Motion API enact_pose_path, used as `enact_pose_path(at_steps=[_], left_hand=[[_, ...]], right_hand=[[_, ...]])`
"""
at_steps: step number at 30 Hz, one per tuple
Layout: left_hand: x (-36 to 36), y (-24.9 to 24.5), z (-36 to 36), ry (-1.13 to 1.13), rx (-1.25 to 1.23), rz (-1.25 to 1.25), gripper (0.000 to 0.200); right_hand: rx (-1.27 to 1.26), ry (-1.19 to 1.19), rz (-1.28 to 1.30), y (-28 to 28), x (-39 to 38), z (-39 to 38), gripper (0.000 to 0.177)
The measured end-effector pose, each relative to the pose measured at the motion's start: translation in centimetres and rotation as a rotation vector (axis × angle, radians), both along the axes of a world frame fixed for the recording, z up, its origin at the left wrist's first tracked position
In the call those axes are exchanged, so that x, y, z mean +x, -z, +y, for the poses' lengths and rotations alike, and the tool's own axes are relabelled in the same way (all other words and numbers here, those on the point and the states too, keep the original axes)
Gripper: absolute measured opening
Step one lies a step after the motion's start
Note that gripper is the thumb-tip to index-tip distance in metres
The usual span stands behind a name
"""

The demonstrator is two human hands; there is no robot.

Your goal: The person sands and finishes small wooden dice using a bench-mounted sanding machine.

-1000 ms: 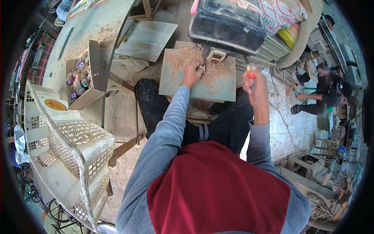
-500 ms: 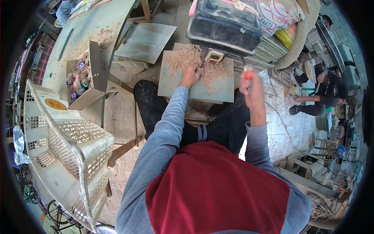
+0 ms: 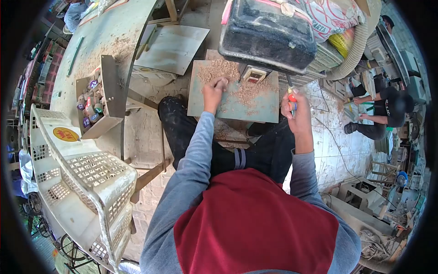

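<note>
My left hand is raised over the left part of a shavings-strewn board. Its fingers are closed, and whatever they may hold is too small to make out. My right hand grips a lever with a red and yellow knob, beside the board's right edge. The lever's metal rod runs up under a bulky black machine housing. Below that housing, a small switch box with a red part sits just above the board. Wood shavings are heaped around it.
At left, an open box of small round wooden pieces with numbered coloured ends stands by a long table. A white plastic crate is nearer me. Another person works at right. A cable crosses the tiled floor.
My left hand has moved back and left, away from the shavings near the machine. My right hand, blurred before, is now sharp and slightly lower on the lever.
</note>
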State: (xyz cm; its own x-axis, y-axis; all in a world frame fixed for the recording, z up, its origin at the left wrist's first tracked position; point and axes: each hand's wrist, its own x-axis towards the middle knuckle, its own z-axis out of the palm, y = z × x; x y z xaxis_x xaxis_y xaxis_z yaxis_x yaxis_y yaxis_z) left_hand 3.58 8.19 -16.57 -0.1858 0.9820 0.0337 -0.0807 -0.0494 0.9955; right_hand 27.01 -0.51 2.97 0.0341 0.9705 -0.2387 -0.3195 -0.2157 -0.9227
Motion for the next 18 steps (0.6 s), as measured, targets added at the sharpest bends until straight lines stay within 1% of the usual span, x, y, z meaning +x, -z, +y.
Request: enact_pose_path(at_steps=[1,2,4,6,8,9,11,12,14,15,17,18], left_hand=[[-0.4,-0.2,-0.3,0.005,-0.082,-0.178,0.021],[-0.9,-0.2,-0.4,0.004,-0.082,-0.177,0.021],[-1.6,-0.1,-0.8,-0.143,-0.186,-0.164,0.019],[-2.2,0.1,-0.9,-0.18,-0.185,-0.174,0.018],[-2.9,0.3,-1.3,-0.098,-0.219,-0.005,0.018],[-3.1,0.3,-1.4,-0.099,-0.219,-0.004,0.018],[-3.4,0.3,-1.5,-0.082,-0.215,0.2,0.019],[-3.4,0.8,-1.4,-0.083,-0.213,0.201,0.019],[-3.4,2.3,-1.0,-0.096,-0.115,0.427,0.016],[-3.5,1.6,-1.1,-0.098,-0.114,0.428,0.016],[-3.5,0.0,-1.5,0.019,-0.026,0.63,0.018],[-3.4,-0.2,-1.6,0.02,-0.023,0.631,0.018]], right_hand=[[-0.009,0.002,-0.004,0.1,0.0,0.0,0.035],[-0.016,0.003,-0.008,0.1,0.0,0.0,0.035],[-0.002,0.015,-0.017,0.5,-0.1,-0.1,0.036],[0.016,0.023,-0.025,0.8,-0.2,-0.2,0.036],[0.013,0.023,-0.021,0.9,-0.2,-0.3,0.037],[0.013,0.022,-0.02,0.9,-0.2,-0.4,0.037],[0.016,0.023,-0.043,0.8,-0.3,-0.4,0.037],[0.017,0.022,-0.042,0.7,-0.3,-0.5,0.037],[0.018,0.023,-0.041,0.7,-0.3,-0.4,0.036],[0.019,0.022,-0.039,0.7,-0.3,-0.4,0.036],[0.024,0.019,-0.033,0.8,-0.2,-0.4,0.036],[0.026,0.02,-0.032,0.9,-0.2,-0.4,0.036]])
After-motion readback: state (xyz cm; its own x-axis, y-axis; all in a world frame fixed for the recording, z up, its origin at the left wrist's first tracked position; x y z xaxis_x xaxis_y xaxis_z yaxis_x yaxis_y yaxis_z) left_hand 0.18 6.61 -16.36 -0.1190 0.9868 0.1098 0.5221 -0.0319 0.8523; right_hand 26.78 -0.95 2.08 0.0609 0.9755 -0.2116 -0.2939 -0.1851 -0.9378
